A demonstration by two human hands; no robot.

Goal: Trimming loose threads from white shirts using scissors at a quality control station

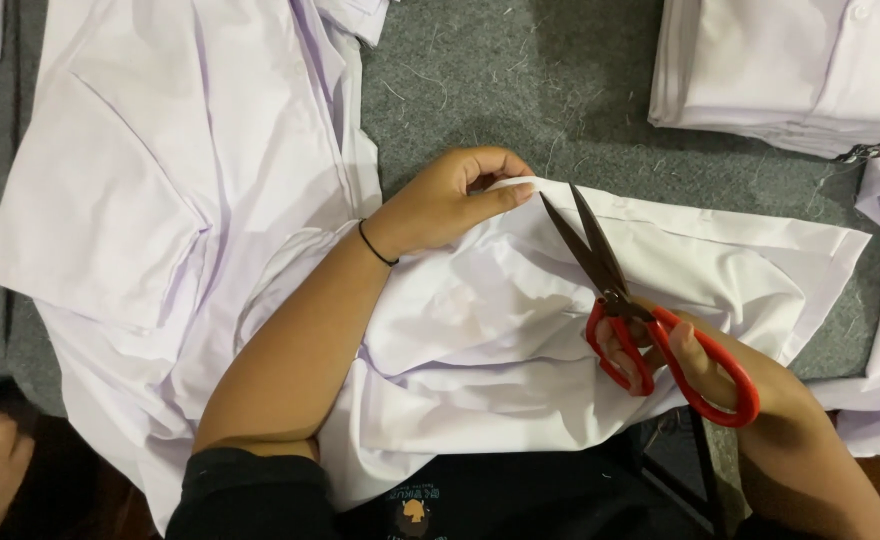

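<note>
Surface: a grey felt-like mat (pixel 520 80) strewn with loose threads, white garments lying on it all round.
Left hand (pixel 450 200): fingers pinched on the top edge of a white shirt (pixel 480 320) — holding the fold up off the mat.
Right hand (pixel 700 365): fingers and thumb through the red loops of the scissors (pixel 625 305), gripping them.
Scissors: dark blades parted, tips just beside the left fingertips at the pinched edge.
Shirt: crumpled across the lap, between both hands.
Left: another white shirt (pixel 160 180) spread flat.
Top right: a folded stack of white garments (pixel 780 70) — well apart from the hands.
</note>
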